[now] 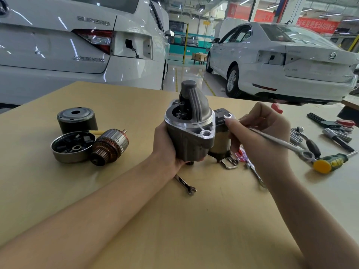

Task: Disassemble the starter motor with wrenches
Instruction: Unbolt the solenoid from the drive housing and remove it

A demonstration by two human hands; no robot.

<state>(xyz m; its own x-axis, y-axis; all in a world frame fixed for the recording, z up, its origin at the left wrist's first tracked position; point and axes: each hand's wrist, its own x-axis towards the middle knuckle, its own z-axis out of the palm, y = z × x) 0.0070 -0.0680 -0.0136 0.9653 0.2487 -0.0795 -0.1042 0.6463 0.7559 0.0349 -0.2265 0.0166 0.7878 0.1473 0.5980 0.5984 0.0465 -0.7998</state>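
My left hand [165, 146] grips the grey starter motor housing [191, 123] from the left and below, holding it upright with its nose cone up, just above the table. My right hand [258, 131] holds a silver combination wrench [275, 140], whose open end sits on a fastener at the top of the black solenoid part [221, 113] behind the housing. Removed parts lie at the left: the black field casing [77, 119], the round end cap with brushes [72, 146] and the copper-wound armature [109, 146].
A small wrench [185, 184] lies on the wooden table [136, 220] in front of the motor. Several tools, including a yellow-green screwdriver [328, 162] and pliers, lie at the right. White cars stand beyond the far edge.
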